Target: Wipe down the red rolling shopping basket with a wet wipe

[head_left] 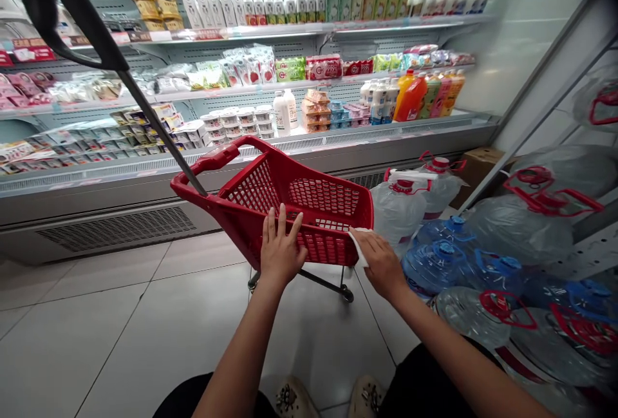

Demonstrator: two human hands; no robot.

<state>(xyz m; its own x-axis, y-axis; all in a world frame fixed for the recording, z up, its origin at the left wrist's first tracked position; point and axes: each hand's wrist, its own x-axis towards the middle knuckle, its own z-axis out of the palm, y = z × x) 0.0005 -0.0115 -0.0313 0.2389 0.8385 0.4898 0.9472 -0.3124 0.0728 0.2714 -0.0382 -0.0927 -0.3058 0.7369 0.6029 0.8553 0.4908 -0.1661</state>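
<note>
A red plastic shopping cart on small wheels stands in front of me, its long black-and-grey handle rising to the upper left. My left hand lies against the near side of the basket, fingers spread over the rim, holding nothing. At the near right corner of the basket, my right hand presses a white cloth or tissue against the rim. The fingers of that hand are bent over the white piece, which is partly hidden beneath them.
A refrigerated shelf with bottles, yogurt cups and packs runs behind the cart. Large water jugs with blue and red handles crowd the floor at right, close to my right arm. Pale floor tiles lie below. A cardboard box sits behind the jugs.
</note>
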